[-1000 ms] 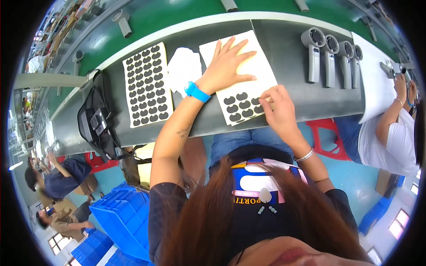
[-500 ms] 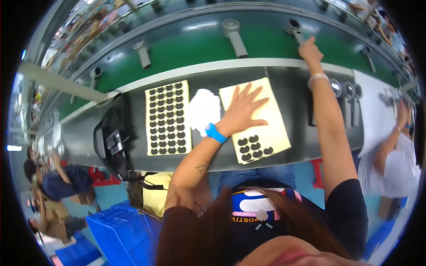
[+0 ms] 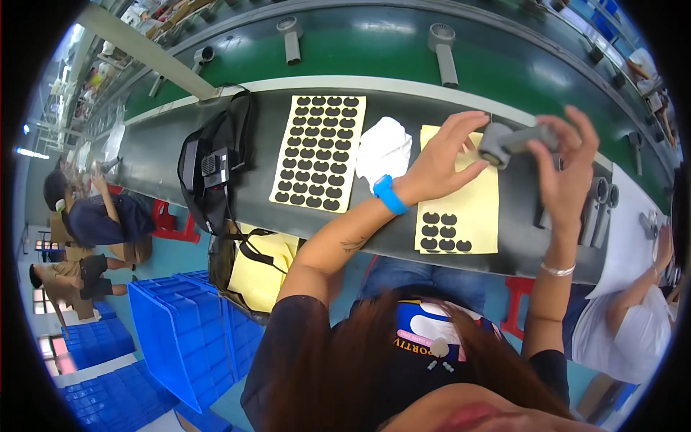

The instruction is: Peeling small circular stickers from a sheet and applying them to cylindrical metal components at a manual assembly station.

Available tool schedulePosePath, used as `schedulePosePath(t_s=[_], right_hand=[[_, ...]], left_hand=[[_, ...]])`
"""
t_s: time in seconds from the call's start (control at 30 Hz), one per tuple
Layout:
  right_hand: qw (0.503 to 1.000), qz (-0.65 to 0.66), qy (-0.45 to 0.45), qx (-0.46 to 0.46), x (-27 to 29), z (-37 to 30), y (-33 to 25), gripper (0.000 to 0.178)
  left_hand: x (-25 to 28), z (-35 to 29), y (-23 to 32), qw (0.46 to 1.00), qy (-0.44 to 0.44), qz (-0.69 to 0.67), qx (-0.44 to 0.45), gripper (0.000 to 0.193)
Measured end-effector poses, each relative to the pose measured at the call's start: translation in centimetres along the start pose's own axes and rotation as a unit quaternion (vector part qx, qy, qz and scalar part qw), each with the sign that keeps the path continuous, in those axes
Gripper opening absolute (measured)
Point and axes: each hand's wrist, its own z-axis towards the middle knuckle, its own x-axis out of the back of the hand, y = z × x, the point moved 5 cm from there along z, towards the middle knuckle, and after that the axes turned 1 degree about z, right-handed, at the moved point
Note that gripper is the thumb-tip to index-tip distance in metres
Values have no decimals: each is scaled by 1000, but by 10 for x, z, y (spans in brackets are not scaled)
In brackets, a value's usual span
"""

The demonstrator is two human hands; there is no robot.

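Observation:
A grey handheld fan (image 3: 497,144), round-headed with a straight handle, is held sideways above the right-hand sticker sheet. My right hand (image 3: 565,158) grips the end of its handle between thumb and fingers. Beside the round head, my left hand (image 3: 450,155) is open, thumb and fingers spread; I cannot tell whether its fingertips touch the fan. Below lies a pale yellow sheet (image 3: 461,205) with several black rounded stickers (image 3: 448,232) at its near end. A fuller sheet of black stickers (image 3: 317,151) lies to the left, and a crumpled white cloth (image 3: 384,147) sits between them.
Along the far side runs a green conveyor belt (image 3: 360,61) carrying more grey fans (image 3: 444,57). A black bag (image 3: 216,158) rests on the table's left. Several grey fans (image 3: 594,209) stand at the right, near a co-worker in white (image 3: 633,317). Blue crates (image 3: 187,338) are at lower left.
My right hand has come back from the belt with a grey fan. My left hand has lifted off the yellow sheet toward the fan's head. The view has shifted too.

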Motion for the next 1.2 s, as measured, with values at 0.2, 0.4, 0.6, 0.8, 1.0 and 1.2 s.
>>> schedulePosePath(t_s=[0.2,0.4,0.6,0.8,1.0,1.2], right_hand=[[987,150,-61,7,-28,-54,-34,63],[991,125,28,-32,13,-75,-30,28],[947,253,6,-198,24,-98,-33,31],[929,292,-8,-227,20,-104,-28,44],[912,320,-9,-258,18,-103,-28,41],[907,326,-8,-268,19,-102,-28,41]], left_hand=[[-19,-16,43,994,-8,-96,46,71],[-25,-37,52,998,18,-56,9,45],[-41,-45,67,996,3,-85,29,46],[-45,-46,68,986,7,-139,94,45],[-47,-48,65,963,-34,-237,126,51],[-47,-46,63,958,-47,-252,130,43]])
